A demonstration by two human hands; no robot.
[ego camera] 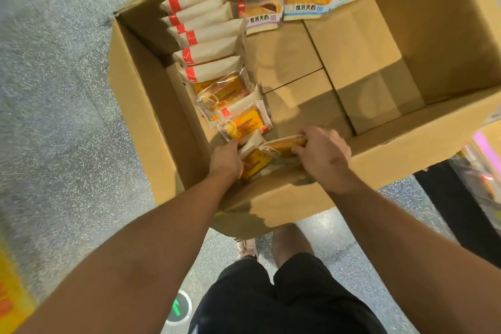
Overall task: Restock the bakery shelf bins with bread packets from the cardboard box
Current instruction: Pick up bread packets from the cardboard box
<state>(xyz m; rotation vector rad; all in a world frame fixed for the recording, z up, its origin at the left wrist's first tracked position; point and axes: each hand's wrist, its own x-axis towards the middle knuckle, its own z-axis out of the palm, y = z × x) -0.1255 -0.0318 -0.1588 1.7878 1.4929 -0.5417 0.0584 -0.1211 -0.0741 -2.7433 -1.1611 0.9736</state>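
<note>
Cardboard box [151, 106]: plain tan-brown inside and out. Along its left wall, a row of white packets [208, 35], each with a red band, followed nearer the front wall by clear packets [238, 119] showing golden-orange bread with yellow and white print; at its back wall, one packet with purple lettering [261, 17] and two with blue lettering [306, 5], all red-sealed on top. Beneath the box, floor [54, 89]: grey with white speckle, bearing a round marker [177, 309] with a green arrow; black shorts [271, 298].

i count one cardboard box [423, 144]. along its left wall stand six white-topped bread packets [208, 35], four orange bread packets [230, 92] nearer me. at the far wall, one purple-label packet [261, 17], two blue-label packets [309, 4].
</note>
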